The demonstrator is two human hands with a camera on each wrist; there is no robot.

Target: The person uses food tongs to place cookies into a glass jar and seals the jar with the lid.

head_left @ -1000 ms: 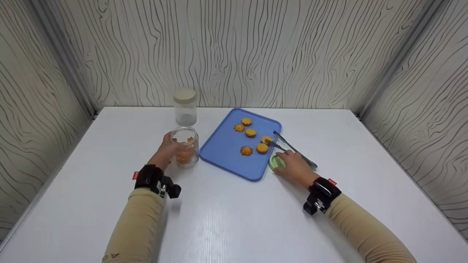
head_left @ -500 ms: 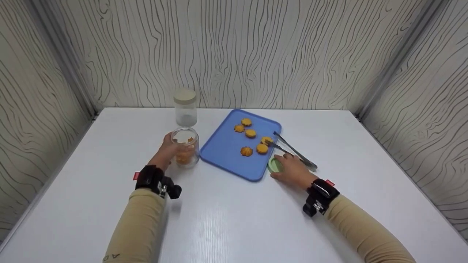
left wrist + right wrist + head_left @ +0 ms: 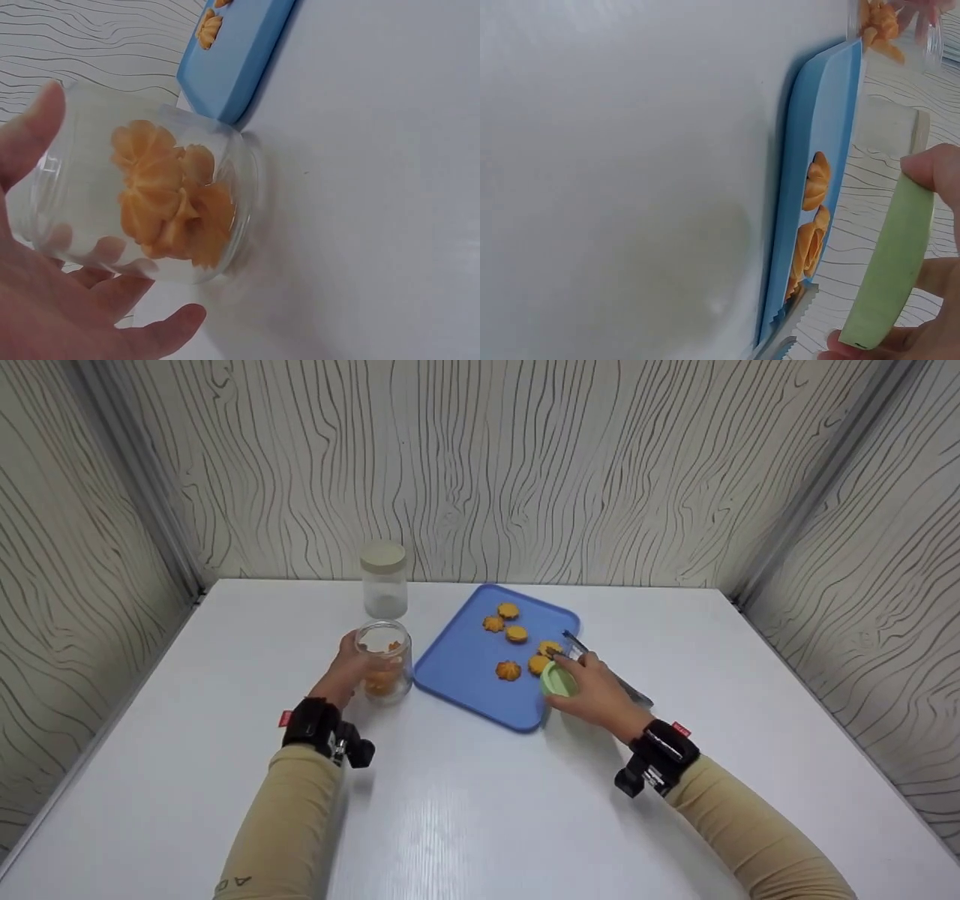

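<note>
My left hand (image 3: 351,667) grips an upright clear jar (image 3: 406,660) with no lid on it, standing left of the tray. In the left wrist view, thumb and fingers go round the jar, and several piped cookies (image 3: 176,199) lie inside at its bottom. My right hand (image 3: 600,697) pinches a round green lid (image 3: 559,681) by its edge, raised over the tray's right front side. The right wrist view shows the lid (image 3: 889,262) side-on between thumb and fingers, above the table surface.
A blue tray (image 3: 461,675) holds several cookies (image 3: 508,670). Metal tongs (image 3: 636,695) lie across its right edge, partly hidden by the right hand. A second jar (image 3: 385,592) with a pale lid stands at the back, near the patterned wall (image 3: 480,472).
My right hand has lifted the green lid from the table beside the tray and moved it slightly left. My left hand stays on the jar.
</note>
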